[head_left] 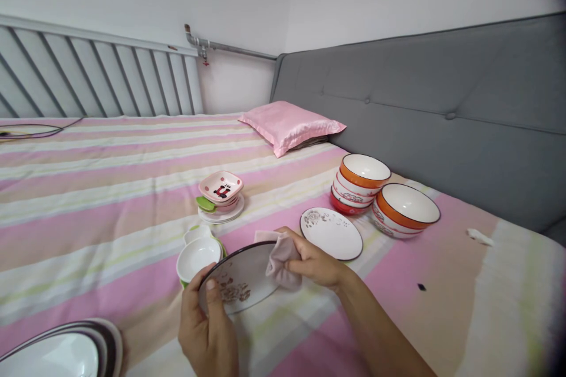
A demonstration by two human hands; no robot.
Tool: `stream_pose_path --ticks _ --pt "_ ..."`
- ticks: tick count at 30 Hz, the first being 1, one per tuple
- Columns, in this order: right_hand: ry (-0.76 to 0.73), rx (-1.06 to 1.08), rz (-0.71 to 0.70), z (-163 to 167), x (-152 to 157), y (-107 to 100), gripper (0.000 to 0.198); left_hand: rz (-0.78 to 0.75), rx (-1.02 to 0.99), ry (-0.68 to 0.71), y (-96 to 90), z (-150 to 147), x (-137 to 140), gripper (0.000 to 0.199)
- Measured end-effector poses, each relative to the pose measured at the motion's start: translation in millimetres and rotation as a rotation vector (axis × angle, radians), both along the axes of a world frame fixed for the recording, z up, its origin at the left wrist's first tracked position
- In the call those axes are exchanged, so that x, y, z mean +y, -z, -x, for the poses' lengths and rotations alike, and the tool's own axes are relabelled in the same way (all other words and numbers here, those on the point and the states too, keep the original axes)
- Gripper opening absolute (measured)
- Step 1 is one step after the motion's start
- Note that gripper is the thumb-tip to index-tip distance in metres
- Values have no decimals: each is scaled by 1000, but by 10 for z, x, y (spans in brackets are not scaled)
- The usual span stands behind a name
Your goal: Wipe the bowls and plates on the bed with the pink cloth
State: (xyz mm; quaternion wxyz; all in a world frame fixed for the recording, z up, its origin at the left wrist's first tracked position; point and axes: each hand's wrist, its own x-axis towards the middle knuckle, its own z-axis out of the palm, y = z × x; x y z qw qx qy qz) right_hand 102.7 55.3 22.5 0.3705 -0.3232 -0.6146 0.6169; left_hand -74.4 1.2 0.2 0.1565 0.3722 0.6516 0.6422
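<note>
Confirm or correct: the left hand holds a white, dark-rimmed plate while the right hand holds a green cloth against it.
The green is wrong: the head view shows the right hand holding a pale pink fabric cloth against the white, dark-rimmed plate, which the left hand holds.

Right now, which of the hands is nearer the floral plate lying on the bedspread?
Right. The right hand, holding the pink cloth, is by the lower-left edge of the floral plate in view; the left hand is farther left, gripping the held plate.
</note>
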Motion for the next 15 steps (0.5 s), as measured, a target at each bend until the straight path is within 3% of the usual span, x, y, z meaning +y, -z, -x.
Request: stream_pose_path --ticks 7,15 --pt "30 5 -1 16 36 63 38 -6 -4 11 -11 -8 3 36" --pt "63 23 92 37 76 189 39 -9 -35 22 -7 -17 4 36"
